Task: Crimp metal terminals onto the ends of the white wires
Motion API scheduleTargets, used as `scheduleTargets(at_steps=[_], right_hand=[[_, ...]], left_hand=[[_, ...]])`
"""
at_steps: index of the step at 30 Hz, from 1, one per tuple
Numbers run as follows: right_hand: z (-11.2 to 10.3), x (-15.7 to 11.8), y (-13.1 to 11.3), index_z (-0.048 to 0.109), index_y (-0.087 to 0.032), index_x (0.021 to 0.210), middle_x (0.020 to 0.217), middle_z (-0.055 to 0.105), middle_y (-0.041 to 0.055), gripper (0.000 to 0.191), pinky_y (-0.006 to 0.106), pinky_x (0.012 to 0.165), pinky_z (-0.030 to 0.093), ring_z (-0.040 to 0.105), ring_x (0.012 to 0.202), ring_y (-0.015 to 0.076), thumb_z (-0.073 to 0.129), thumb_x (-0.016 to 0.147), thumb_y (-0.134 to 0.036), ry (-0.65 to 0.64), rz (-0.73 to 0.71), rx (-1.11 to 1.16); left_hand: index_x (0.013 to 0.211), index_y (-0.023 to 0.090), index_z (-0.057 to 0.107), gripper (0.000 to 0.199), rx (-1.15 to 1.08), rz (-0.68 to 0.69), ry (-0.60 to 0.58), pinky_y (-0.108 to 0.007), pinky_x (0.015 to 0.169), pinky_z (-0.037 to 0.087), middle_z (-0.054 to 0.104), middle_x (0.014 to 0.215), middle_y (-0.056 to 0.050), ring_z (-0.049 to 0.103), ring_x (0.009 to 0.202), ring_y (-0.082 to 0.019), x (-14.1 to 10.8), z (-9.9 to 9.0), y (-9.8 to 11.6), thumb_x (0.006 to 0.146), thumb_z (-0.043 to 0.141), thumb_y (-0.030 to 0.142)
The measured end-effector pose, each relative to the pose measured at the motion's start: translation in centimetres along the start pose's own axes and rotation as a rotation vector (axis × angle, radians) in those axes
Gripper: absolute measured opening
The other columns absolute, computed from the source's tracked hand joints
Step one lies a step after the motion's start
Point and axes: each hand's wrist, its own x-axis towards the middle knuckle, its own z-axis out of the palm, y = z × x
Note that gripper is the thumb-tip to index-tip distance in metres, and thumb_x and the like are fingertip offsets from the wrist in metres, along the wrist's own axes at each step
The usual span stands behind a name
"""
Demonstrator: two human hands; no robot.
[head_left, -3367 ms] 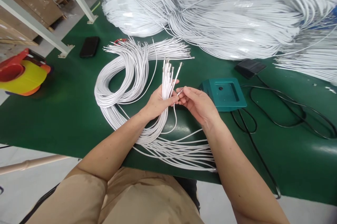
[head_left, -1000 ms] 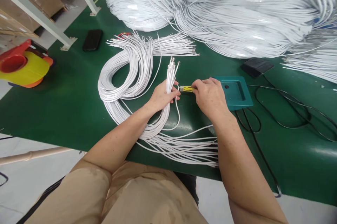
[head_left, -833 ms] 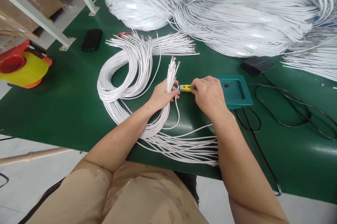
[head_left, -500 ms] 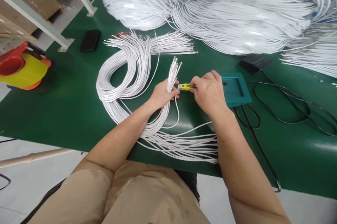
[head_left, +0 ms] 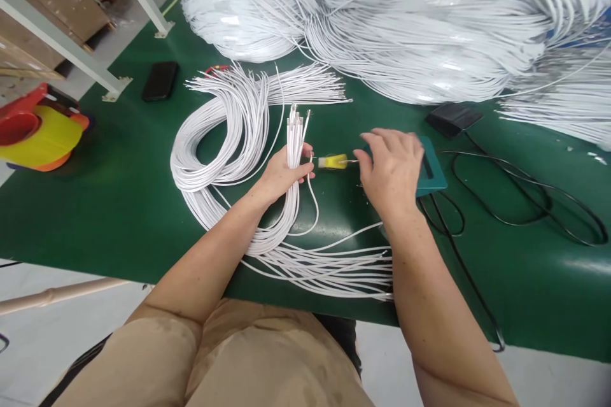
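Note:
My left hand (head_left: 281, 172) is closed around an upright bundle of white wires (head_left: 294, 139) with metal-tipped ends. One single wire (head_left: 315, 203) loops away below its fingertips, and its end stands beside my thumb. Just right of that end is a small yellow tool (head_left: 337, 162), blurred, with a pale tip pointing left. A thin rod runs from the tool to the fingers of my right hand (head_left: 394, 168), which holds it; the rod's far end is hidden. Behind my right hand lies a teal tray (head_left: 434, 184), partly covered.
A coiled wire bundle (head_left: 191, 165) lies left on the green table (head_left: 95, 216). Large heaps of white wire (head_left: 429, 31) fill the back. A black phone-like object (head_left: 160, 81) lies back left, a yellow and red tape dispenser-like item (head_left: 48, 130) farther left. Black cables (head_left: 525, 216) cross the right side.
My right hand has moved right, away from the yellow tool's body, and a thin rod now shows between them. My left hand and its wire bundle have shifted slightly left.

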Motion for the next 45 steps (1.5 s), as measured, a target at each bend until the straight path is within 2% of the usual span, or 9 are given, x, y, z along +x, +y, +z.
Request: scheduleTargets(at_steps=[6,10,14,16,19,23,28,36,45], right_hand=[[-1.4,-1.0,-5.3,0.073,-0.018,0.081,0.084,0.071,0.0087,0.017,0.033,0.077,0.046,0.06,0.087,0.0213,0.061,0.09,-0.025,-0.555,-0.433,0.325],[-2.1,-2.0,-7.6,0.071,-0.017,0.069,0.068,0.068,0.0108,0.022,0.032,0.056,0.036,0.06,0.066,0.022,0.06,0.088,-0.023,-0.904,-0.286,0.148],[-2.4,-1.7,-6.7,0.059,-0.02,0.055,0.058,0.066,0.0022,0.032,0.027,0.048,0.034,0.055,0.049,0.0129,0.057,0.087,-0.02,-1.139,-0.142,0.529],[-2.3,-1.0,-5.4,0.058,-0.02,0.057,0.053,0.063,-0.0005,0.032,0.025,0.049,0.039,0.054,0.045,0.0108,0.053,0.089,-0.023,-1.016,0.052,0.691],[-1.5,0.0,-3.8,0.062,-0.02,0.072,0.055,0.06,-0.0026,0.025,0.024,0.045,0.041,0.05,0.042,0.0092,0.052,0.091,-0.034,-0.56,0.401,0.847],[-0.6,0.5,-2.9,0.062,-0.021,0.088,0.061,0.057,-0.0056,0.023,0.024,0.044,0.04,0.049,0.042,0.0086,0.06,0.086,-0.044,-0.216,0.527,1.038],[0.0,0.2,-3.3,0.063,-0.019,0.071,0.06,0.056,-0.0041,0.02,0.025,0.05,0.037,0.044,0.048,0.0078,0.066,0.081,-0.036,-0.189,0.519,1.057],[0.7,-0.1,-4.3,0.066,-0.018,0.074,0.067,0.061,-0.0019,0.022,0.024,0.051,0.035,0.047,0.056,0.0083,0.074,0.074,-0.038,-0.376,0.564,1.412],[0.5,0.2,-4.2,0.067,-0.019,0.085,0.067,0.055,-0.0041,0.031,0.023,0.049,0.04,0.042,0.05,0.0059,0.074,0.076,-0.048,-0.09,0.662,1.527]], left_hand=[[0.109,0.017,0.057,0.047,-0.182,0.024,-0.046,-0.018,0.056,0.044,0.067,0.092,-0.001,0.062,0.065,-0.007,-0.2,0.1,0.2,0.069,0.08,0.025],[0.104,0.016,0.063,0.042,-0.205,-0.012,-0.007,-0.02,0.071,0.049,0.068,0.103,-0.004,0.064,0.084,-0.01,-0.3,0.0,0.4,0.068,0.081,0.026],[0.102,0.015,0.07,0.039,-0.221,-0.093,-0.007,-0.02,0.069,0.048,0.069,0.094,-0.003,0.06,0.077,-0.008,-0.3,-0.1,0.5,0.068,0.081,0.033],[0.104,0.014,0.071,0.042,-0.228,-0.097,-0.026,-0.021,0.069,0.048,0.07,0.088,-0.003,0.06,0.072,-0.008,-0.3,0.0,0.4,0.068,0.082,0.033],[0.106,0.013,0.07,0.048,-0.216,-0.096,-0.071,-0.025,0.071,0.051,0.071,0.082,-0.002,0.063,0.069,-0.01,-0.6,0.3,0.4,0.064,0.085,0.03],[0.097,0.012,0.065,0.044,-0.156,-0.107,-0.162,-0.031,0.073,0.055,0.07,0.076,-0.002,0.068,0.068,-0.015,-1.3,1.1,0.5,0.061,0.087,0.026],[0.086,0.013,0.057,0.036,-0.271,-0.059,-0.2,-0.03,0.081,0.055,0.071,0.087,-0.003,0.07,0.079,-0.014,-1.6,1.5,0.6,0.065,0.084,0.026],[0.078,0.016,0.046,0.041,-0.306,-0.023,-0.155,-0.018,0.059,0.042,0.059,0.068,0.004,0.061,0.065,-0.007,-1.3,1.2,0.6,0.065,0.084,0.026],[0.081,0.015,0.047,0.039,-0.238,0.019,-0.169,-0.02,0.06,0.043,0.065,0.08,0.0,0.064,0.068,-0.009,-1.2,1.2,0.4,0.067,0.082,0.027]])
